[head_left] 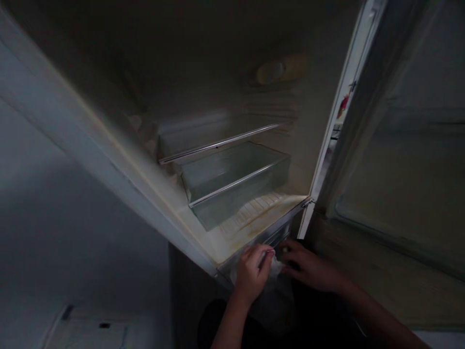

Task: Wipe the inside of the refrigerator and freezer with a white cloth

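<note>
Low in front of the fridge's bottom edge, my left hand (250, 272) is closed around a crumpled, thin white piece (276, 269), cloth or tissue; the dim light hides which. My right hand (308, 266) meets it from the right, its fingers curled and pinching the edge of the same piece. Beyond both hands stands the open fridge (250, 237), with yellowish stains on its ribbed floor. A clear drawer (232, 194) sits tilted in view inside, under a glass shelf (221, 143).
The fridge door (399, 194) stands open on the right, its hinge (308, 202) at the lower corner. A yellowish oval fitting (281, 70) is on the inner wall. To the left is the fridge's pale outer side (72, 194). A pale box-like object (94, 329) lies at bottom left.
</note>
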